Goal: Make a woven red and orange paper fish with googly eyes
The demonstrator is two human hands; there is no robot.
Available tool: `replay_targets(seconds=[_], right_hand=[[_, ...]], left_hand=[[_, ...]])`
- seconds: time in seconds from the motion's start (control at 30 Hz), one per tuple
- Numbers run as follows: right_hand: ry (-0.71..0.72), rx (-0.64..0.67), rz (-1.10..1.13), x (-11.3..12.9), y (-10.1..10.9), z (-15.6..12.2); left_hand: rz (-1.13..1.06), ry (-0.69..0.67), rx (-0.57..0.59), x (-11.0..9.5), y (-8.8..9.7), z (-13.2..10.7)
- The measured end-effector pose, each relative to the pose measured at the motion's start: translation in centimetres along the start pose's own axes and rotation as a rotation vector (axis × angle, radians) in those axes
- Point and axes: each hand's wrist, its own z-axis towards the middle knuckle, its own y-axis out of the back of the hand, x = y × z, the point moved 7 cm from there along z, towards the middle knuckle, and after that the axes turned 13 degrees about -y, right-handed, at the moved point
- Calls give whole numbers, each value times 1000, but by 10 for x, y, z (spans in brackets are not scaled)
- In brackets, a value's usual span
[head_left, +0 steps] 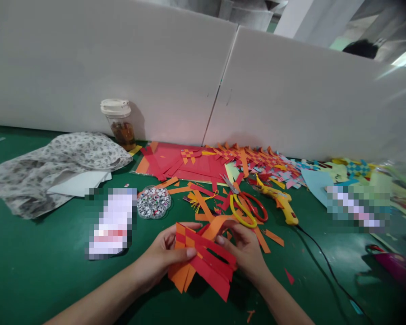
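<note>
Between both hands is a piece of woven red and orange paper strips (pixel 206 264), held just above the green table. My left hand (pixel 167 250) grips its left side, thumb flat across the checkered part. With its fingers closed on an orange strip (pixel 219 223) that curves up from the weave, my right hand (pixel 245 246) is at the right end. Loose red and orange strip ends fan out toward me. Just beyond my hands lie scissors (pixel 245 210) with one yellow and one red handle. Cut orange strips (pixel 203 204) are scattered beside them.
A yellow glue gun (pixel 280 203) with a black cord lies right of the scissors. A clear case of googly eyes (pixel 154 201) is at left. Behind are red paper sheets (pixel 176 160), woven paper pieces (pixel 246 155), a lidded cup (pixel 120 124) and patterned cloth (pixel 61 158) along a white partition.
</note>
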Motion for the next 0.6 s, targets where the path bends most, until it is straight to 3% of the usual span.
replay_targets(seconds=[0.33,0.6], right_hand=[[-97,27,81,0,-4,2],[-61,57,12,1,-7,7]], left_hand=[[73,19,-17,6,4,1],[-81,1,23,-1,-6,0]])
